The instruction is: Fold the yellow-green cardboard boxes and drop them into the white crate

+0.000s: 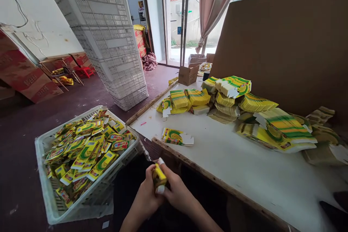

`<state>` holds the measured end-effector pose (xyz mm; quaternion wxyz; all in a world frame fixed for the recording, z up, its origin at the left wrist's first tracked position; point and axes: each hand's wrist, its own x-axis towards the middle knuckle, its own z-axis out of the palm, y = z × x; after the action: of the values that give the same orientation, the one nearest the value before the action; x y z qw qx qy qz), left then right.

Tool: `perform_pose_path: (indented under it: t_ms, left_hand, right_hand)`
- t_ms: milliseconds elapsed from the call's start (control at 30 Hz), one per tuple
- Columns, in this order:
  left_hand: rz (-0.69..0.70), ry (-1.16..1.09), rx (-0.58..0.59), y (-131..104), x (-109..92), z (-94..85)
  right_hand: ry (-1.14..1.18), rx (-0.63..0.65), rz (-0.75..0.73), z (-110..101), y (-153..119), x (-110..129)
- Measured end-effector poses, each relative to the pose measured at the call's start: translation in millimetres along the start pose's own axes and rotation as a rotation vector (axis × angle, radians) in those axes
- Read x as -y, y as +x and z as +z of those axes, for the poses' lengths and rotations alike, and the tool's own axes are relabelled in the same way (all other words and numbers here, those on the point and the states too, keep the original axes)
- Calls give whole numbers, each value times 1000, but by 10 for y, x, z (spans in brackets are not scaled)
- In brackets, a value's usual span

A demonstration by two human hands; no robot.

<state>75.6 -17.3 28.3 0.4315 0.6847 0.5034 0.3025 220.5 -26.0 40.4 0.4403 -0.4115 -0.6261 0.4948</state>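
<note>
Both my hands hold one small yellow carton (160,174) above my lap, just in front of the table edge. My left hand (148,194) is closed round its left side. Closed on its right side is my right hand (174,185), with something white on one fingertip. Much of the carton is hidden by the fingers. On the table near its edge lies a flat yellow-green carton (174,137) with white end flaps. To the left, a white plastic crate (43,177) is heaped with yellow cartons (89,148).
The white table (217,159) has a wooden edge and bears stacks of flat cartons (285,127). A brown cardboard sheet (282,43) stands behind them. A small open box (188,75) sits at the far end. Tall stacked crates (114,43) rise from the floor.
</note>
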Motion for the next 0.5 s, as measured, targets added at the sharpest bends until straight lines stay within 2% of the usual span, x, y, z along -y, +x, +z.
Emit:
perform_pose_path:
  t_ms: [100,233,300,400,500]
  left_hand:
    - [-8,-53,-54,18,32,8]
    - [13,31,-305,17,76,-23]
    - [-28,61,-375,16,88,-91]
    - [-101,6,-374,17,101,-202]
    - [-130,-114,-405,22,105,-230]
  right_hand:
    - [-223,33,-138,8,-21,54]
    - [-275,-128,-158,-69,1,-44]
    - [-308,-177,-143,-130,10,-131]
    - [-377,-100,-118,-173,1,-234]
    - [-451,-37,-112,-151,-21,-290]
